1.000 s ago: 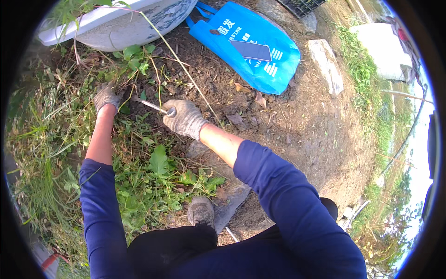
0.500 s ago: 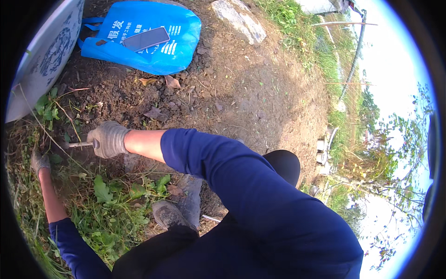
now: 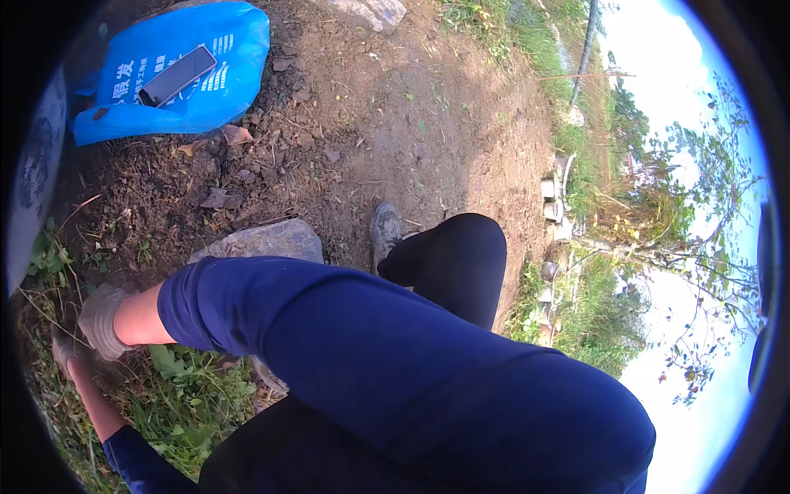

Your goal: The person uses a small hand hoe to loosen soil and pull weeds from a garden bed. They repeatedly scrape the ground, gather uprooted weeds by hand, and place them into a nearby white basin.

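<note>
My right hand (image 3: 105,321), in a grey knit glove, is low among the weeds at the left edge, its back toward me. It is closed round the handle of a hand tool, seen earlier with a metal shaft; the tool itself is hidden now. Just beyond and below it, my left hand (image 3: 62,350), also gloved, reaches into the weeds (image 3: 193,395). Its fingers are hidden by the plants and the rim of the view. The two hands are close together.
A blue plastic bag (image 3: 185,99) lies on bare soil with a phone (image 3: 178,76) on it. A white patterned basin (image 3: 37,181) stands at the left rim. Near my right arm is a flat stone (image 3: 271,240); my shoe (image 3: 384,230) is on the soil beyond it.
My right hand has moved left and down, closer to my left hand, and the tool has gone out of sight. The view has shifted, showing more of my right leg and shoe.
</note>
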A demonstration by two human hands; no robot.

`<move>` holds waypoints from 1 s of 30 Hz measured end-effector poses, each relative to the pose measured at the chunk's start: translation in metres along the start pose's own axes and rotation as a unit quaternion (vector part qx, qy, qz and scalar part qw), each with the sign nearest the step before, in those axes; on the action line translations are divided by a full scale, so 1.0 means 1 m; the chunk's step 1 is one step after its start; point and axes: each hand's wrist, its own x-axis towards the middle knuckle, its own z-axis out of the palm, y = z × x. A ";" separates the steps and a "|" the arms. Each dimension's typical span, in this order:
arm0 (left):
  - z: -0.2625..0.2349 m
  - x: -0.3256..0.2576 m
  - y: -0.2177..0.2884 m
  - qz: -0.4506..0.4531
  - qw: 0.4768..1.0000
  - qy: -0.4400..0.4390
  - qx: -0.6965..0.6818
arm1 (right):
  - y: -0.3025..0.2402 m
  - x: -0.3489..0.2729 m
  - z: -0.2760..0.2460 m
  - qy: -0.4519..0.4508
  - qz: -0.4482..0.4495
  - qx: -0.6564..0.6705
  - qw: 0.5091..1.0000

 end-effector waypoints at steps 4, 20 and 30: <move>-0.006 0.020 0.001 0.045 0.971 -0.053 0.229 | 0.026 0.055 0.031 0.014 -0.166 -0.242 0.956; 0.051 -0.272 0.132 -0.103 0.911 0.013 0.399 | 0.131 -0.195 -0.021 0.165 0.126 0.249 0.946; 0.112 -0.448 0.159 -0.202 0.848 -0.203 0.446 | 0.147 -0.213 -0.030 0.110 0.055 0.252 0.960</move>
